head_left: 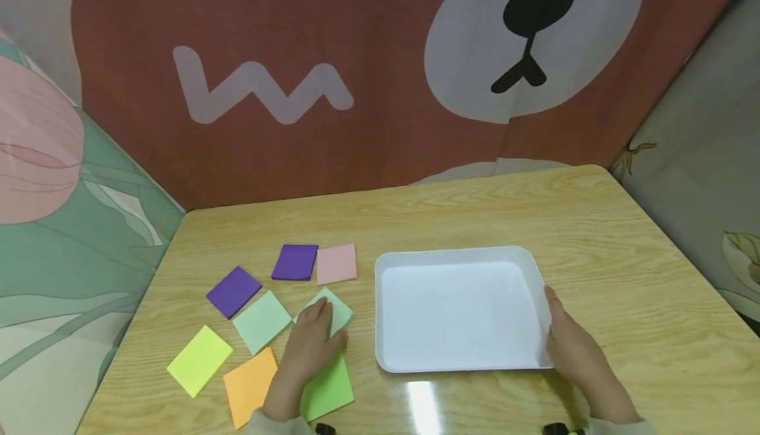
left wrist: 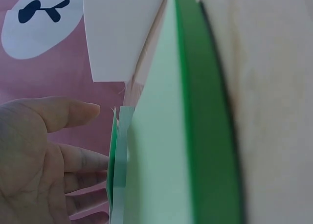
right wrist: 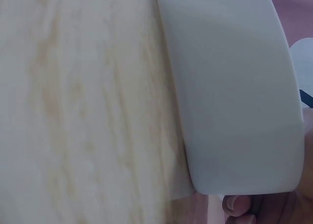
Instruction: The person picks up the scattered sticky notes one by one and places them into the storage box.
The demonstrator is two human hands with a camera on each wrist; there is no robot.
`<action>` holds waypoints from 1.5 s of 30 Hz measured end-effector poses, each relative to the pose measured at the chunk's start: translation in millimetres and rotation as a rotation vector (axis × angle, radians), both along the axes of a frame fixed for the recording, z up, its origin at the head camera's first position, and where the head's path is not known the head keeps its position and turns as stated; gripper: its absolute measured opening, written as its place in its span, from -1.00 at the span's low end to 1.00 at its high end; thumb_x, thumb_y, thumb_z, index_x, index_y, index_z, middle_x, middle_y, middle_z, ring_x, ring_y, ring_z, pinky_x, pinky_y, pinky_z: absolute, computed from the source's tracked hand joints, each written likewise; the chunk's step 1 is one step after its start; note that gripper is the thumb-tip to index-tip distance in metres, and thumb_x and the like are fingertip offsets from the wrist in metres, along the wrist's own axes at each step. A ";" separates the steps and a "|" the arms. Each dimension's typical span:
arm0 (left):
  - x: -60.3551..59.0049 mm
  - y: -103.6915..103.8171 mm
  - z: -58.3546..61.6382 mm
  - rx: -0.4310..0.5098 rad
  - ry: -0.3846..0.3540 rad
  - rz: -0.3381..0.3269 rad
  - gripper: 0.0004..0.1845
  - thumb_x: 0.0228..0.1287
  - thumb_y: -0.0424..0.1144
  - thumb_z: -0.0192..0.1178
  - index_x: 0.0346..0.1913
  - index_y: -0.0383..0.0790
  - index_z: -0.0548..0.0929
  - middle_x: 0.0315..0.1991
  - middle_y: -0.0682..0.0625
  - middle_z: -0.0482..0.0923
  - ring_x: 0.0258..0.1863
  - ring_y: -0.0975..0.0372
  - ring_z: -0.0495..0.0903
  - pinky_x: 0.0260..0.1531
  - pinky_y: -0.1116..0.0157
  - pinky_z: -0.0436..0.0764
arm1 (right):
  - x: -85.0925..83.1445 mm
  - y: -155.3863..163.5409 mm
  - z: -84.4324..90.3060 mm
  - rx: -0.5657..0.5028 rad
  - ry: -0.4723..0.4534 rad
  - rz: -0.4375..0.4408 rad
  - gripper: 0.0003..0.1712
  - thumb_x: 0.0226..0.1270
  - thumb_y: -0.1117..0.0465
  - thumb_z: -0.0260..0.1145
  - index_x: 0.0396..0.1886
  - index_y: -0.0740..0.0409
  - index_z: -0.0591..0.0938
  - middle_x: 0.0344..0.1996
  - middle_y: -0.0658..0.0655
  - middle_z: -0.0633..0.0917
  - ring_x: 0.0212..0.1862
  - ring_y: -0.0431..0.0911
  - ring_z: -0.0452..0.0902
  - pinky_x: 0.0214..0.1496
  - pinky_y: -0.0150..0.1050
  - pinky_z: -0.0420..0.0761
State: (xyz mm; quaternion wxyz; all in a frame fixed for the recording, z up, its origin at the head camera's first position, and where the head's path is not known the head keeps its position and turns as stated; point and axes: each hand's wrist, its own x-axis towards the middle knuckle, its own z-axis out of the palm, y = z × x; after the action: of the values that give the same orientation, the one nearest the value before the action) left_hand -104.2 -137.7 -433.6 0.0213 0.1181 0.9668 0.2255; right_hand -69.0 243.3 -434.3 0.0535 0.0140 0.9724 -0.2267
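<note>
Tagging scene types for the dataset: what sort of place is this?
Likely a makeshift tabletop recording booth: a wooden table fenced by hung printed bedsheets, holding a white tray and coloured sticky-note pads.

No words, numbers, labels or brand marks can be read in any of the three views. The only sign-like mark is a pale zigzag line, shaped rather like a W followed by an M, printed on the reddish-brown cloth backdrop [head_left: 380,92]. Beside it on the same cloth is a cartoon bear's muzzle with a black nose. The coloured paper pads and the white tray carry no print
</note>
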 end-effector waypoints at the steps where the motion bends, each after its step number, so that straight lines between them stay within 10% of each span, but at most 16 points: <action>1: -0.4 0.0 1.1 0.006 -0.021 0.002 -0.42 0.12 -0.16 0.06 0.09 -0.57 0.29 0.15 -0.35 0.18 0.13 -0.14 0.14 0.08 0.00 0.11 | 0.0 0.0 0.0 0.001 0.001 0.000 -0.42 0.27 0.44 -0.30 0.25 0.46 -0.22 -0.02 0.63 0.23 -0.07 0.40 0.27 -0.22 0.12 0.38; 45: -9.7 -7.8 -0.3 -0.102 -0.021 0.005 -0.22 -0.13 -0.14 0.31 0.17 -0.40 0.26 0.10 -0.46 0.15 0.05 -0.28 0.16 -0.10 -0.17 0.21 | -0.8 -1.1 1.7 -0.004 -0.024 -0.014 -0.42 0.28 0.42 -0.31 0.26 0.44 -0.22 0.01 0.62 0.22 -0.03 0.39 0.25 -0.17 0.13 0.36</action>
State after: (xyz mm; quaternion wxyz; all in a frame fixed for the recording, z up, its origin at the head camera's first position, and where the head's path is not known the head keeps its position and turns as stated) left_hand -113.9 -145.5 -433.9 0.0367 0.1120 0.9771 0.1774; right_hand -69.9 242.2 -432.6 0.0636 0.0235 0.9711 -0.2286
